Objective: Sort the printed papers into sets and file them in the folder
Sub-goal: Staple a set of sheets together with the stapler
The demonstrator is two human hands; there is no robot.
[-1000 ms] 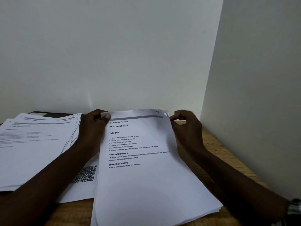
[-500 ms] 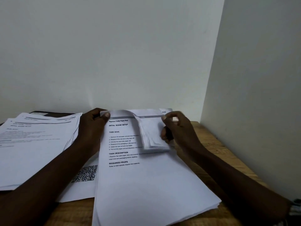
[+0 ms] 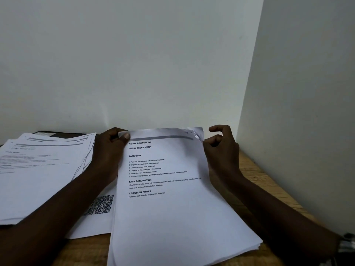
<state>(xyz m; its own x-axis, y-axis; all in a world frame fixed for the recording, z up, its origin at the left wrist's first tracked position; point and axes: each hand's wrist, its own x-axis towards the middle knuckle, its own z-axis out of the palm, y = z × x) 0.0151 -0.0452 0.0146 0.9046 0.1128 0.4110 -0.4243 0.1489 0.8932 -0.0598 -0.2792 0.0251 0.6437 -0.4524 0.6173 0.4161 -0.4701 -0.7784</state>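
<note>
White walls (image 3: 134, 54) fill most of my feed and meet in a corner on the right. Wooden desk (image 3: 255, 175) sits below them, pushed into that corner.

Main stack of printed papers (image 3: 172, 217) lies mid-desk, running from the near edge toward the back wall. Top sheet is headed "Replace Toilet Paper Roll". Its top right corner looks creased and slightly lifted.

Second pile (image 3: 38, 179) sits on the left, loosely fanned, printed side up. A single sheet with a QR code (image 3: 96, 223) lies between the two, partly under both.

Dark folder (image 3: 63, 134) is at the back left against the wall, mostly covered by the left pile.

Left hand (image 3: 109, 150) pinches the main stack's top left corner, thumb on top and fingers under it. Right hand (image 3: 222, 150) is just beside the top right corner, fingers loosely curled, index and thumb apart, gripping nothing. I can't tell if the thumb tip touches the edge.

Metallic wristband (image 3: 345, 244) shows on the right wrist.
</note>
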